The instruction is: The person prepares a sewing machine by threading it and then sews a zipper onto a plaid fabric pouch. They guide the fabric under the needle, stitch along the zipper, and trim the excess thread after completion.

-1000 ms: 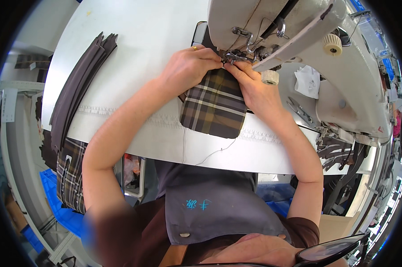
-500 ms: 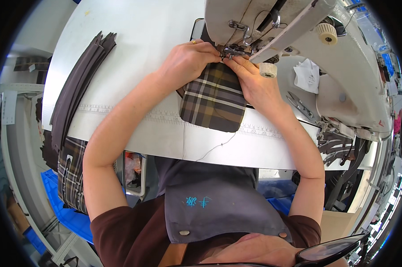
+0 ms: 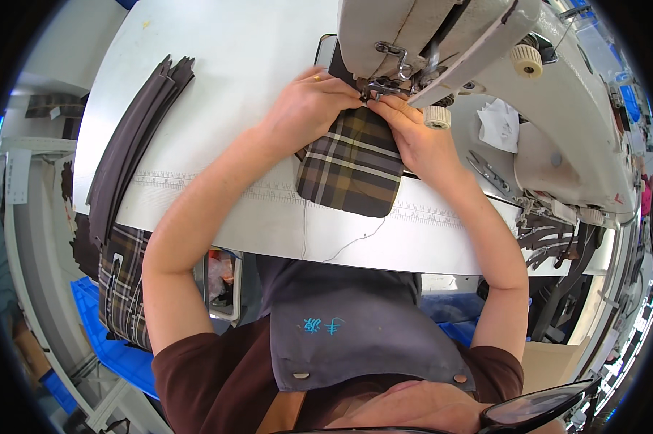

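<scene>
A plaid fabric piece (image 3: pixel 350 166) in brown, black and white, with rounded lower corners, lies on the white table under the head of a sewing machine (image 3: pixel 579 94). Its upper edge runs in at the presser foot (image 3: pixel 376 90). My left hand (image 3: pixel 308 108) pinches that edge just left of the foot, fingers bent together. From the right, my right hand (image 3: pixel 422 141) presses thumb and fingers onto the same edge, its fingertips partly hidden below the machine head. Loose threads (image 3: pixel 355 240) trail from the fabric's lower end toward the table edge.
Long dark fabric strips (image 3: pixel 135 137) lie stacked at the left of the table. More plaid fabric (image 3: pixel 124 289) hangs over a blue bin (image 3: pixel 99 340). Scissors (image 3: pixel 489 172) and a crumpled white paper (image 3: pixel 498 124) sit by the machine. A printed ruler scale (image 3: pixel 269 192) crosses the tabletop.
The whole view has shifted slightly to the right. Both hands stay at the presser foot with the plaid fabric; its upper edge seems barely moved.
</scene>
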`<state>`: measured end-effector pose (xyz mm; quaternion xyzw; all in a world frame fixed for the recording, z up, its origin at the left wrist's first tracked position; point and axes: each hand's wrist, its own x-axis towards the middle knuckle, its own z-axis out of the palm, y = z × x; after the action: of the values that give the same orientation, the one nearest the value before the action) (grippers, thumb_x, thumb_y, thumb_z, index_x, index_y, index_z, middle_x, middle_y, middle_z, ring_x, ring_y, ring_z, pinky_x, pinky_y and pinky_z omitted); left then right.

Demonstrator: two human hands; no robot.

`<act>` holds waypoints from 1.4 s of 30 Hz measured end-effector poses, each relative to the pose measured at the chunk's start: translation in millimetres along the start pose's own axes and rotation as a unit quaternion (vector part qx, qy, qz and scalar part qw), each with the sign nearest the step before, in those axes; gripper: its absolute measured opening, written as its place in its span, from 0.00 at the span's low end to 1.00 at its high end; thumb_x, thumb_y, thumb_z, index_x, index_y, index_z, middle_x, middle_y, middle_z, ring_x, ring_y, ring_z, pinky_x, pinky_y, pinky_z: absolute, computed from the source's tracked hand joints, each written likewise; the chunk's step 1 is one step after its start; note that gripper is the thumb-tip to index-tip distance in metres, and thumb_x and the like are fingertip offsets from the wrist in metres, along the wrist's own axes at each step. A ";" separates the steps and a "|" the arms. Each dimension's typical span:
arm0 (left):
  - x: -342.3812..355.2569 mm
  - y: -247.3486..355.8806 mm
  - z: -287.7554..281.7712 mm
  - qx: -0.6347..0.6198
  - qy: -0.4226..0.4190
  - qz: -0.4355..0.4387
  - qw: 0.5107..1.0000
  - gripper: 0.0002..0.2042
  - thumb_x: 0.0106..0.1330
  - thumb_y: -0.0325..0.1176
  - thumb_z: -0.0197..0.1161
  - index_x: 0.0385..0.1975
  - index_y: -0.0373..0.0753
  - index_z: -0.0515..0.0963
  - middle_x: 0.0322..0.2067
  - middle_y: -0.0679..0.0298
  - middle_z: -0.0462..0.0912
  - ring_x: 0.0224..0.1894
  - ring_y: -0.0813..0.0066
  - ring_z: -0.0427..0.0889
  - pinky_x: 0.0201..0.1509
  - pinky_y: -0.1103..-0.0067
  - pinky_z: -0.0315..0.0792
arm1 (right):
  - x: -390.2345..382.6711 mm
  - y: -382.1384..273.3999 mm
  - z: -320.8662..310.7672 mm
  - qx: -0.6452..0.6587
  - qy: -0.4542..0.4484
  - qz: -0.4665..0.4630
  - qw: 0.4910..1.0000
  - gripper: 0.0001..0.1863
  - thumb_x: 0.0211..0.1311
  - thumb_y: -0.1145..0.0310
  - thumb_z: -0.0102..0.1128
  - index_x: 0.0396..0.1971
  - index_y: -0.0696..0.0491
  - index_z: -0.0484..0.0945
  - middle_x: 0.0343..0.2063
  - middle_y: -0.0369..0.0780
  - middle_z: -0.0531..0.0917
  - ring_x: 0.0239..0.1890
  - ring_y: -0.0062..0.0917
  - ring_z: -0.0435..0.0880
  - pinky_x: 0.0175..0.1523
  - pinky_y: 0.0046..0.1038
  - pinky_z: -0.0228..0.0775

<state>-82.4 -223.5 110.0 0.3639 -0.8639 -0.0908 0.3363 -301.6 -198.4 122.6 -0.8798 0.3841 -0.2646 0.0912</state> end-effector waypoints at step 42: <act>-126.4 92.9 -86.7 -0.420 -0.215 -0.193 0.861 0.03 0.62 0.28 0.57 0.32 0.37 0.76 0.44 0.60 0.81 0.53 0.65 0.76 0.69 0.59 0.42 | -44.0 -74.4 -22.3 -0.104 -0.020 -0.049 0.993 0.12 0.48 0.65 0.67 0.31 0.52 0.74 0.24 0.36 0.77 0.19 0.27 0.77 0.24 0.27 0.67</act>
<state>-14.8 -61.9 147.9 0.3191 -0.7075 -0.5836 0.2388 -291.7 -114.4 151.1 -0.9073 0.3644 -0.2099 -0.0066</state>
